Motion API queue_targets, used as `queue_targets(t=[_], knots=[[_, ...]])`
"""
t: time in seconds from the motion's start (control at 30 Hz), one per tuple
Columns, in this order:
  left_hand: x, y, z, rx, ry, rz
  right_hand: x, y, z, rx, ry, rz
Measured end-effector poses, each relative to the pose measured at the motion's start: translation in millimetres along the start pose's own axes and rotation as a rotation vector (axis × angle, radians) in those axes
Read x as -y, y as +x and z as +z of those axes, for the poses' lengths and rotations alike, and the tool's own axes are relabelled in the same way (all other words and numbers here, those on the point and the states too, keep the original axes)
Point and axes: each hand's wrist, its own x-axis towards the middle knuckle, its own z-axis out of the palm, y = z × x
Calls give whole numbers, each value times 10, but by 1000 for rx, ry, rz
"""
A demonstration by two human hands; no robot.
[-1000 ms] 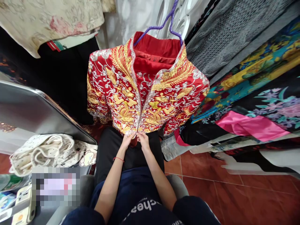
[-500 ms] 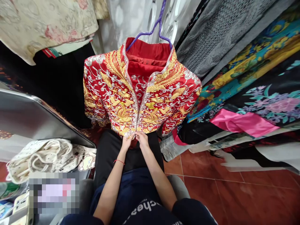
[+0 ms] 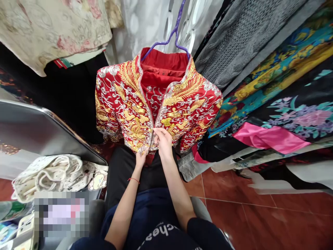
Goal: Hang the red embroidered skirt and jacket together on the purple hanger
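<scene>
A red jacket (image 3: 130,100) with gold and silver embroidery hangs in front of me on a purple hanger (image 3: 177,29). At its bottom front corner my left hand (image 3: 141,158) pinches the hem. Higher on the front edge, my right hand (image 3: 163,139) is closed at the centre line, on what appears to be the zipper pull; the pull itself is hidden by the fingers. Below the right hand the two front edges run close together. Above it they spread into a V, showing the red lining and a collar label (image 3: 163,72).
Several garments hang at the right, including a grey knit (image 3: 234,45) and a black floral one with a pink band (image 3: 270,137). A cream floral garment (image 3: 75,27) hangs upper left. Beside me are a metal-edged panel (image 3: 47,132), a spotted cloth bag (image 3: 57,173) and a power strip (image 3: 26,229).
My right hand has moved up the jacket's front from the hem, and the edges below it now lie together. My left hand stays at the hem.
</scene>
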Motion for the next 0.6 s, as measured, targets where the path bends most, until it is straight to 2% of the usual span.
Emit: queue_targets(t=[0.1, 0.2, 0.33, 0.4, 0.47, 0.5, 0.53, 0.6], knots=[[-151, -22, 8, -11, 167, -52, 262, -46, 159, 39, -20, -94], [-375, -38, -85, 84, 353, -120, 381, -31, 222, 58, -36, -153], [-936, -117, -216, 237, 556, -135, 339, 14, 189, 48, -43, -133], [-1330, -185, -173, 233, 619, 6, 302, 6, 177, 49, -34, -122], [-1728, -243, -50, 80, 792, 446, 293, -21, 185, 48, -21, -122], [-1904, -260, 25, -6, 849, 594, 302, -38, 192, 46, -15, -122], [-2054, -269, 98, -87, 885, 666, 319, -53, 199, 44, -10, -121], [-2263, -260, 215, -182, 932, 694, 366, -74, 205, 46, -10, -108]])
